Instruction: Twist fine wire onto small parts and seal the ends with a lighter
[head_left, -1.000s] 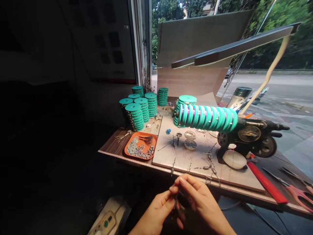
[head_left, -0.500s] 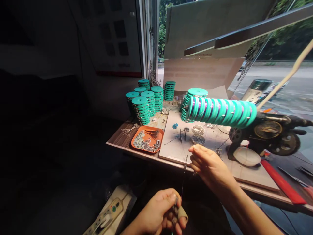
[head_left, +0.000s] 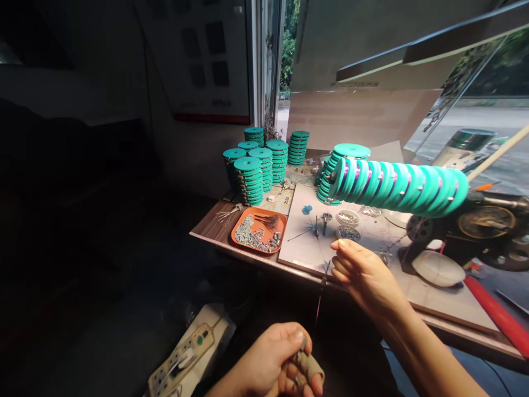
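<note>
My left hand (head_left: 285, 358) is closed at the bottom centre, with a small grey piece at its fingertips and tan wraps on some fingers. A thin line (head_left: 318, 306) runs from that hand up to a short dark wire piece (head_left: 326, 270) at the table's front edge. My right hand (head_left: 363, 270) is raised above the front of the board, thumb and index finger pinched together. Whatever lies in that pinch is too fine to make out. Beyond it, a row of turquoise foam spools (head_left: 399, 187) sits on a black hand-cranked winder (head_left: 475, 226).
An orange tray (head_left: 259, 248) of small metal parts lies left on the table. Stacked turquoise spools (head_left: 248, 179) stand behind it. Small dishes (head_left: 347, 218) sit on the white board (head_left: 301, 248). A red bar (head_left: 491, 311) lies right; a power strip (head_left: 182, 361) is lower left.
The view has shifted, so the table and spools appear farther right. Both hands keep nearly the same poses, with the line still between my left hand and the wire piece.
</note>
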Available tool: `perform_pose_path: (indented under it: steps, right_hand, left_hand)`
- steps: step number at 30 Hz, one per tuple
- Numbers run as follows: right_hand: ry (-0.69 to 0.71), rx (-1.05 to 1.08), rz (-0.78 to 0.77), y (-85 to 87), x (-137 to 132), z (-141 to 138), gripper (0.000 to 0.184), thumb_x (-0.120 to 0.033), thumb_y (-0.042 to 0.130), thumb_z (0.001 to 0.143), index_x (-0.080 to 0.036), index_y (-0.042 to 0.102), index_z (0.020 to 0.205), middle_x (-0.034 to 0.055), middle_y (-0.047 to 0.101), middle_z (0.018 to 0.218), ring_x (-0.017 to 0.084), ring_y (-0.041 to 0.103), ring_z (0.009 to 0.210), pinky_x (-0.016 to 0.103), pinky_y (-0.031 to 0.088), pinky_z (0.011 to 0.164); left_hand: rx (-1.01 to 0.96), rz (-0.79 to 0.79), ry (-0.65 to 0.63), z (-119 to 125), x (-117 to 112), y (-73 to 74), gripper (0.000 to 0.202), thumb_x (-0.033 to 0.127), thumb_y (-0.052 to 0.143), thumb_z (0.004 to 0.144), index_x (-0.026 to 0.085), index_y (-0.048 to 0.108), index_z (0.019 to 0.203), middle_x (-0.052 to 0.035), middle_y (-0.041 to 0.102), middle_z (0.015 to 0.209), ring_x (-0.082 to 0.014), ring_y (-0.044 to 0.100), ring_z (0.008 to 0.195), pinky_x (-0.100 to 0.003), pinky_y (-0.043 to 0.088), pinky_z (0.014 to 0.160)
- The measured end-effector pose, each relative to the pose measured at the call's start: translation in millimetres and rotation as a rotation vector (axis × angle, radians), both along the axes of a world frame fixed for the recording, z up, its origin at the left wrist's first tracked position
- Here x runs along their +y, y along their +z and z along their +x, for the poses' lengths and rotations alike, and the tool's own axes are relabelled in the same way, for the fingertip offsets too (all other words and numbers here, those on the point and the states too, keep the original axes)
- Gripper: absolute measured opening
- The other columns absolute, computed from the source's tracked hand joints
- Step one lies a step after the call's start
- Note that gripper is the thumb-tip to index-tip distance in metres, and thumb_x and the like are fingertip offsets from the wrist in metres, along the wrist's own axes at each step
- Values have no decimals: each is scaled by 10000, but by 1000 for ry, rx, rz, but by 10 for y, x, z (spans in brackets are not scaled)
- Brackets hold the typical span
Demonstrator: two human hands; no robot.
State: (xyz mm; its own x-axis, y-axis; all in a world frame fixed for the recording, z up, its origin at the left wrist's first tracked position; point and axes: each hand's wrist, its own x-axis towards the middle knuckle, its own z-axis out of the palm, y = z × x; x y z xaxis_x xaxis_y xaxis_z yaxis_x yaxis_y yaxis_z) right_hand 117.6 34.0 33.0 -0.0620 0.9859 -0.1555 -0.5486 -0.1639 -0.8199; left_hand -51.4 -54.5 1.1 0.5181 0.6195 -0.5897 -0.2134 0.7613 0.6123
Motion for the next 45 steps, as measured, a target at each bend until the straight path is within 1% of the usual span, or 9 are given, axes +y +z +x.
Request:
perform_pose_path:
  steps: [9, 17, 21, 25, 28, 31, 34, 40, 45]
  right_hand:
    - [-12, -12, 1, 17, -3, -15, 237, -317, 764, 616, -142, 611, 661, -123, 206, 423, 30, 133, 389, 163, 163, 360]
    - [-12, -11, 3, -8, 14, -11, 256, -326, 776, 605, -143, 611, 672, -122, 215, 430, 19, 160, 379, 150, 169, 355]
    - [-16, -19, 5, -9, 22, -16, 268, -334, 780, 595, -144, 606, 665, -123, 213, 430, 17, 164, 373, 146, 176, 352]
    - [-21, -25, 12, -6, 17, -17, 263, -336, 773, 599, -145, 603, 659, -122, 215, 427, 23, 157, 374, 157, 170, 353]
    - [-24, -26, 21, 1, 9, -3, 245, -328, 761, 618, -145, 607, 671, -120, 219, 430, 29, 152, 384, 166, 161, 360]
    - [-25, -32, 26, 12, 7, 18, 234, -321, 753, 633, -145, 605, 677, -117, 223, 436, 32, 156, 390, 166, 167, 365]
    - [-27, -40, 28, 20, 13, 30, 242, -322, 756, 625, -147, 596, 671, -117, 226, 435, 33, 157, 389, 168, 171, 362]
    - [-31, -41, 19, 22, 35, 33, 259, -332, 762, 618, -144, 591, 668, -121, 227, 426, 28, 154, 382, 160, 177, 358]
    - [-30, -33, 20, -5, 42, 37, 262, -335, 763, 620, -144, 592, 674, -124, 223, 428, 24, 152, 380, 152, 176, 359]
  left_hand:
    - [-49, -27, 20, -34, -59, -86, 327, 485, 548, 747, 169, 468, 720, -21, 605, 490, -59, 477, 365, -144, 280, 389]
    - [-55, -38, 27, -61, -71, -111, 340, 486, 557, 751, 156, 477, 737, -32, 607, 498, -57, 478, 372, -157, 277, 406]
    - [-74, -43, 21, -63, -81, -128, 354, 496, 580, 729, 156, 481, 740, -34, 613, 501, -62, 487, 380, -160, 279, 409]
    - [-73, -65, 35, -73, -82, -123, 333, 479, 573, 743, 157, 487, 738, -28, 613, 494, -63, 490, 378, -155, 290, 407]
    - [-142, -76, 58, -83, -71, -114, 280, 401, 605, 750, 139, 511, 776, -39, 624, 530, -66, 519, 403, -154, 315, 423]
    - [-253, -77, 64, -93, -58, -110, 216, 246, 661, 717, 108, 539, 829, -60, 646, 625, -85, 584, 487, -169, 381, 498]
    - [-309, -70, 67, -108, -57, -111, 184, 143, 632, 712, 96, 551, 871, -74, 659, 685, -104, 615, 533, -185, 404, 530]
    - [-273, -45, 52, -128, -65, -117, 172, 130, 604, 699, 106, 556, 863, -81, 674, 665, -91, 600, 498, -167, 383, 492]
    - [-269, -33, 47, -135, -69, -160, 195, 119, 586, 672, 102, 543, 862, -90, 675, 639, -93, 593, 477, -159, 368, 467]
